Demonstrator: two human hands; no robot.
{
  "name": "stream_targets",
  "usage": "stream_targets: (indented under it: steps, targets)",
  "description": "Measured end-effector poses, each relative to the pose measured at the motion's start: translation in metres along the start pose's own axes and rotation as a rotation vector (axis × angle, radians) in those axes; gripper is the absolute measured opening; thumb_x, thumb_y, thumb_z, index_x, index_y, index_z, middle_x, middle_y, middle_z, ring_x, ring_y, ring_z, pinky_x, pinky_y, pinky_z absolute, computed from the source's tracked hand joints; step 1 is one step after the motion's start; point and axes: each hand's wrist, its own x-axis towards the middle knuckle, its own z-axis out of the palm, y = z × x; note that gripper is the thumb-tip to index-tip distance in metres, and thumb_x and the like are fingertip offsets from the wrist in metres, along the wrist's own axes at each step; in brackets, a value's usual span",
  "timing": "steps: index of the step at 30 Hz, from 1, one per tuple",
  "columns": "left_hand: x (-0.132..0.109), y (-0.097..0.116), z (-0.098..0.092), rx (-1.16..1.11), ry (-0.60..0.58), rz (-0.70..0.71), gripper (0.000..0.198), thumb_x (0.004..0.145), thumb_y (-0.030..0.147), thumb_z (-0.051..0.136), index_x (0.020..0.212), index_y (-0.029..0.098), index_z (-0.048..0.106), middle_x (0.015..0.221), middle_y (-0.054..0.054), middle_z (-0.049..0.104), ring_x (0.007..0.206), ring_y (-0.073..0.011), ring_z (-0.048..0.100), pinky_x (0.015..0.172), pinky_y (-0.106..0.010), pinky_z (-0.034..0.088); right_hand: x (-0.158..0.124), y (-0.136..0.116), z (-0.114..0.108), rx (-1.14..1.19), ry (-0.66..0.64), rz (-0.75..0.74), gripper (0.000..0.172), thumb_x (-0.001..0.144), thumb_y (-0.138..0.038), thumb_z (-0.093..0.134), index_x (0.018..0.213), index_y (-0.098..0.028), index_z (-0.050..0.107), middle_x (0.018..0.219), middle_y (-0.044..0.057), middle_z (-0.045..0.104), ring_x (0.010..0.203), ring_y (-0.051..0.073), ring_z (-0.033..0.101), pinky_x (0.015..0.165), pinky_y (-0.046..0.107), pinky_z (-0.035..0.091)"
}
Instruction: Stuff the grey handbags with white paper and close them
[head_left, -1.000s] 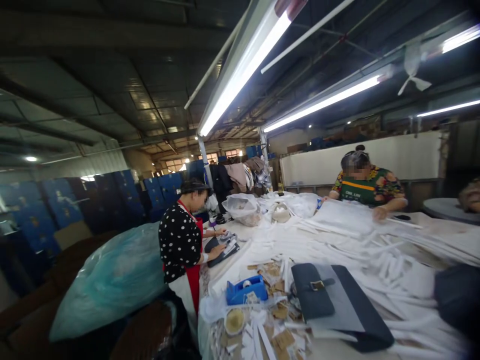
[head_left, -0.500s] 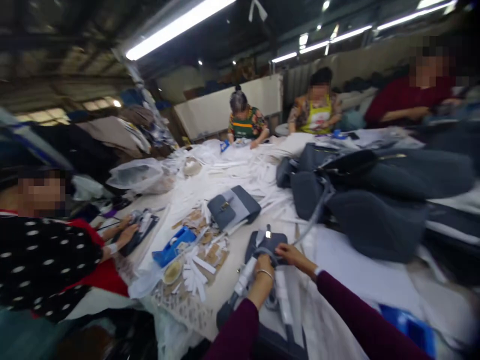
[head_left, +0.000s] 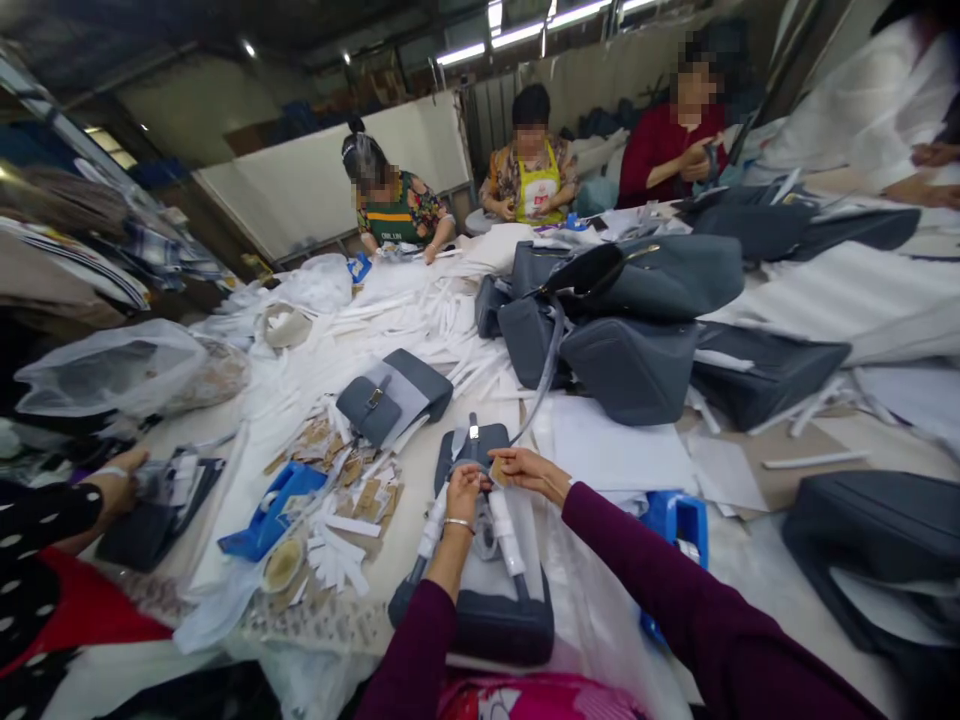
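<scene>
A dark grey bag (head_left: 504,627) lies on the table in front of me, its handles wrapped in white. Over its upper part, my left hand (head_left: 463,492) has its fingers closed on a grey strap (head_left: 484,476). My right hand (head_left: 529,470) is just to the right, pinching a small brown piece (head_left: 498,471) beside the strap. A buckle (head_left: 473,432) shows on the flap above both hands. The strap's long end rises toward the bag pile.
Dark grey bags (head_left: 634,365) are piled at the right. A flap bag (head_left: 375,398), blue tape dispenser (head_left: 274,510) and paper scraps (head_left: 337,550) lie left. A blue dispenser (head_left: 679,525) is near my right sleeve. Co-workers sit around; a person's hand (head_left: 120,480) is far left.
The view has turned right, so the table appears shifted left. A small brown piece now shows in my right hand. My left hand has turned, its pinching fingers now in sight.
</scene>
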Motion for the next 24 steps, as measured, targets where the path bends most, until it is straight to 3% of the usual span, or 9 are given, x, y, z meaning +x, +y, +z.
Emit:
stream_targets:
  steps: [7, 14, 24]
  targets:
    - [-0.013, 0.009, -0.009, -0.284, 0.053, -0.139, 0.045, 0.058, 0.023, 0.072, 0.099, 0.016, 0.055, 0.089, -0.006, 0.067, 0.064, -0.0132, 0.064, 0.064, -0.027, 0.048, 0.006, 0.012, 0.014, -0.129, 0.154, -0.142, 0.020, 0.057, -0.022, 0.072, 0.073, -0.016, 0.061, 0.066, 0.000, 0.062, 0.063, 0.014, 0.058, 0.064, 0.030, 0.048]
    - [-0.021, 0.011, -0.011, -0.439, 0.089, -0.193, 0.050, 0.055, 0.017, 0.075, 0.102, 0.016, 0.055, 0.099, -0.009, 0.066, 0.066, -0.0136, 0.064, 0.061, -0.027, 0.049, 0.006, 0.014, 0.022, -0.445, 0.265, -0.347, 0.006, 0.065, -0.019, 0.059, 0.068, -0.016, 0.062, 0.063, -0.003, 0.057, 0.063, 0.013, 0.051, 0.064, 0.027, 0.041]
    - [-0.017, 0.017, -0.011, -0.472, 0.157, -0.167, 0.049, 0.056, 0.016, 0.076, 0.100, 0.018, 0.055, 0.096, -0.008, 0.065, 0.084, -0.0238, 0.069, 0.068, -0.031, 0.053, -0.008, 0.008, 0.030, -0.908, 0.269, -0.552, 0.015, 0.069, -0.006, 0.055, 0.068, -0.019, 0.063, 0.074, 0.001, 0.053, 0.075, 0.015, 0.047, 0.068, 0.026, 0.034]
